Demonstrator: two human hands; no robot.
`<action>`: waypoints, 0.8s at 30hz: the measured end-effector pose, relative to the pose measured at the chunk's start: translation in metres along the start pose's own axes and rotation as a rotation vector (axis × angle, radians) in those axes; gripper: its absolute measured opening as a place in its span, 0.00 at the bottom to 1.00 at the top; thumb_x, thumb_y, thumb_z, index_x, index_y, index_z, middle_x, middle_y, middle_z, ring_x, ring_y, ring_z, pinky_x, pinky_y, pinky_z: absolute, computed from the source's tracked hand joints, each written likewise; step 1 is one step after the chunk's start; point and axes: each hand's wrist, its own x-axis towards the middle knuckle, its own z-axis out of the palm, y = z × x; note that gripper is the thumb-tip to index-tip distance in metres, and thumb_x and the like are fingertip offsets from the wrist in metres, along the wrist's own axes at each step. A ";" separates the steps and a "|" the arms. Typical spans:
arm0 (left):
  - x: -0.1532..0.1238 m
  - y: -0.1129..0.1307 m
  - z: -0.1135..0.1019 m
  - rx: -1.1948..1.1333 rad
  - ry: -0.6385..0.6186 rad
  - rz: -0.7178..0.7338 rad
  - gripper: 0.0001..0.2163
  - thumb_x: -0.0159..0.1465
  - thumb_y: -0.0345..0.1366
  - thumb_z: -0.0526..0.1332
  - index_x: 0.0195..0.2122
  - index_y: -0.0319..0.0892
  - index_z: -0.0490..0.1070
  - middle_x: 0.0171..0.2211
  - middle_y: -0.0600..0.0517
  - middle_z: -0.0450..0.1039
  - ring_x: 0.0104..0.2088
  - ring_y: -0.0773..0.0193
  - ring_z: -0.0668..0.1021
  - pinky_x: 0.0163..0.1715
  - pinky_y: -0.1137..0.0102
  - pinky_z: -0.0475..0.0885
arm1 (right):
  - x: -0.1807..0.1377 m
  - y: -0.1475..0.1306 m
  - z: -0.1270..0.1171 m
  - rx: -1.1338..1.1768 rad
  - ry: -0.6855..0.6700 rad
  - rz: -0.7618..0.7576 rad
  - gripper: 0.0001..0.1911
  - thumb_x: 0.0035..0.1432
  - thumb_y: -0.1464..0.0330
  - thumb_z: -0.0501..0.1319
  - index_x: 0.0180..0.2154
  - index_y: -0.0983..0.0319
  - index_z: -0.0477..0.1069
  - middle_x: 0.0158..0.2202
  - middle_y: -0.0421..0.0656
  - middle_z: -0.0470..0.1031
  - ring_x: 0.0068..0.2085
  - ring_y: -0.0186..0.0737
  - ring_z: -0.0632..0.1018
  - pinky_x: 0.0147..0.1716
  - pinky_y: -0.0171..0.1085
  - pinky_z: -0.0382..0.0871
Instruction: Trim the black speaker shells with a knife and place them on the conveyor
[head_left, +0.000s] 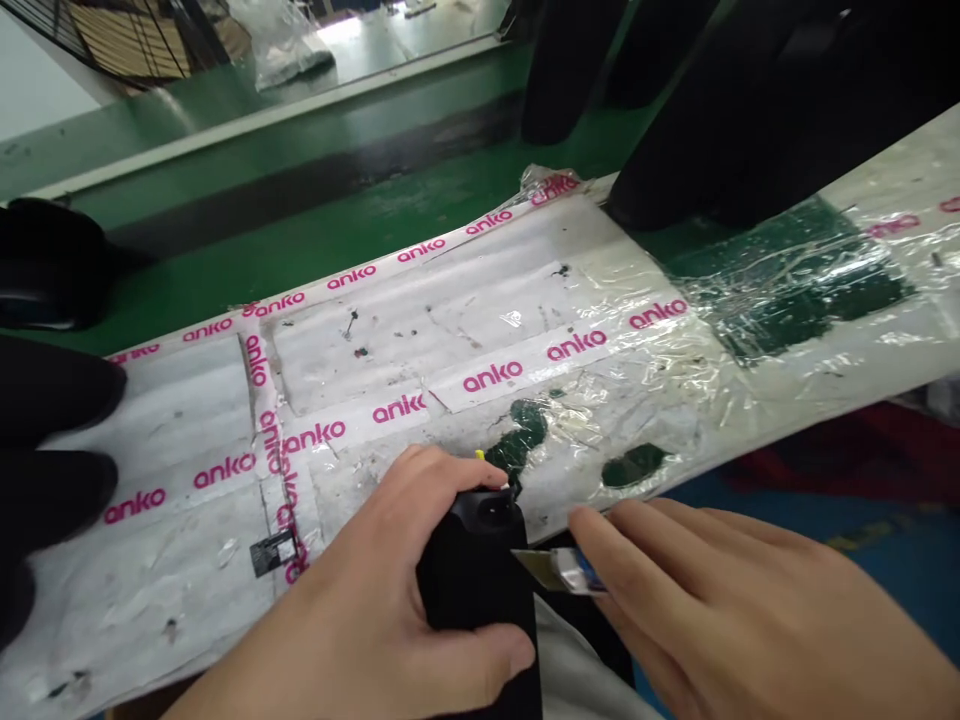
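My left hand is wrapped round a long black plastic part, its fingers over the top end and the thumb along its near face. Close to the fingertips, the end has a rounded recess, and a tiny yellow bit shows just behind it. My right hand grips a utility knife, with most of its handle hidden in the fingers. The bare blade points left, toward the side of the black part; whether it touches cannot be told.
White sheeting with pink "anko" tape covers the work surface, torn over green patches. Several black parts lie at the left and upper right. Behind runs a green belt. A fan guard and clear plastic bag are at the back.
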 end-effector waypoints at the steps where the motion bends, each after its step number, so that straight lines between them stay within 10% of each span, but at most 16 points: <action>1: 0.001 -0.001 -0.001 -0.007 -0.002 0.003 0.33 0.55 0.33 0.79 0.59 0.60 0.71 0.52 0.55 0.73 0.48 0.54 0.79 0.47 0.62 0.76 | 0.007 -0.006 0.004 0.009 0.032 -0.002 0.18 0.64 0.78 0.53 0.53 0.60 0.67 0.33 0.38 0.77 0.29 0.40 0.78 0.31 0.42 0.66; 24: 0.011 -0.008 -0.001 -0.145 -0.048 -0.092 0.27 0.45 0.29 0.83 0.43 0.54 0.77 0.39 0.59 0.70 0.38 0.61 0.74 0.36 0.67 0.68 | 0.016 -0.014 0.008 -0.016 -0.008 0.001 0.21 0.61 0.79 0.55 0.54 0.60 0.68 0.35 0.37 0.79 0.29 0.40 0.77 0.31 0.44 0.65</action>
